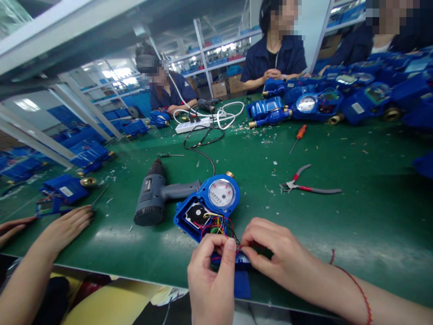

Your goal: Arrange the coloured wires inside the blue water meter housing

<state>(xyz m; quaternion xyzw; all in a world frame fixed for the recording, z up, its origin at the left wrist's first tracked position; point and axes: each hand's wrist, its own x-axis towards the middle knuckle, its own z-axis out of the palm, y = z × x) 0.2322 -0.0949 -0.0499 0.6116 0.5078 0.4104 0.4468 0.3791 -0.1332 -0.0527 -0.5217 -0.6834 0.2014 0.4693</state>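
An open blue water meter (209, 203) with a round dial lies on the green table (338, 149) right in front of me. Coloured wires (219, 224) spill from its open compartment toward me. My left hand (210, 280) and my right hand (272, 253) meet at the table's front edge, both pinching the wire ends between thumb and fingers. A small blue part (237, 259) lies under my fingers, mostly hidden.
A grey heat gun (158, 193) lies left of the meter. Red-handled pliers (309, 186) and an orange screwdriver (297, 137) lie to the right. A white power strip (192, 125) and several blue meters (314, 104) sit farther back. A co-worker's hand (64, 228) rests at left; other people sit across.
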